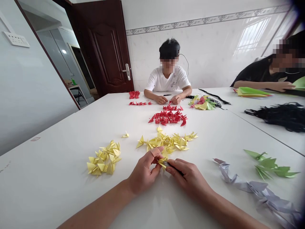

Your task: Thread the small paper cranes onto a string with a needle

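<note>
My left hand (144,173) pinches a small yellow paper crane (162,163) between thumb and fingers, above the near part of the table. My right hand (190,176) is closed around a slim dark tool with a grey, metallic-looking tip (167,164). That tip meets the crane's right side; most of the tool is hidden by my fingers, so its kind is unclear. Just beyond my hands lies a loose heap of yellow paper cranes (171,141). Another yellow pile (105,159) sits to the left, with a single crane (125,135) apart behind it.
Red paper cranes (168,117) lie farther back, before a person in white (168,79) handling a red one. Right of my arm are grey-lilac cranes (259,190) and green ones (271,163). Black tassels (278,116) and another person (259,74) are at the far right.
</note>
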`<act>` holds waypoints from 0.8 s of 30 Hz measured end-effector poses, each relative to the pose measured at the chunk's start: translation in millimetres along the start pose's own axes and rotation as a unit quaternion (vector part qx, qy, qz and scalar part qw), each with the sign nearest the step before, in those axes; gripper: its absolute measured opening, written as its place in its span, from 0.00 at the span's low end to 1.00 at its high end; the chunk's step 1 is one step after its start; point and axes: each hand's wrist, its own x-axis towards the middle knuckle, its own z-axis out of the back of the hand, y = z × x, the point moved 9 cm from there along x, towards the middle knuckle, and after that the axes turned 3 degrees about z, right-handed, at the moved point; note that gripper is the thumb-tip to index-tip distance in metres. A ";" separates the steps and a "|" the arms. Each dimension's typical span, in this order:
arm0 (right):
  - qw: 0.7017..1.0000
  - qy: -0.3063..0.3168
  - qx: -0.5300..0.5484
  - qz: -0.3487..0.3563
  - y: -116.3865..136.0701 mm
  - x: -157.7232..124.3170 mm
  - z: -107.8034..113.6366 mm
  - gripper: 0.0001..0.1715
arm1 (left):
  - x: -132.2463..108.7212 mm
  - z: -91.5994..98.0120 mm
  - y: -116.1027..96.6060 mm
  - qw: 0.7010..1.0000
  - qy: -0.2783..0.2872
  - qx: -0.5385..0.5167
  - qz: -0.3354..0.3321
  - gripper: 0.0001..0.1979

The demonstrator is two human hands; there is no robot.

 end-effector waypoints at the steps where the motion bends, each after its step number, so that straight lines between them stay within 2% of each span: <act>1: 1.000 0.000 -0.003 0.001 -0.2 0.0 -0.1 0.16 | -0.1 0.2 -0.3 1.000 -0.002 0.001 -0.002 0.24; 24: 1.000 0.000 -0.004 -0.003 -2.8 -1.2 -1.0 0.16 | 0.1 -0.1 4.4 1.000 0.004 -0.008 0.008 0.23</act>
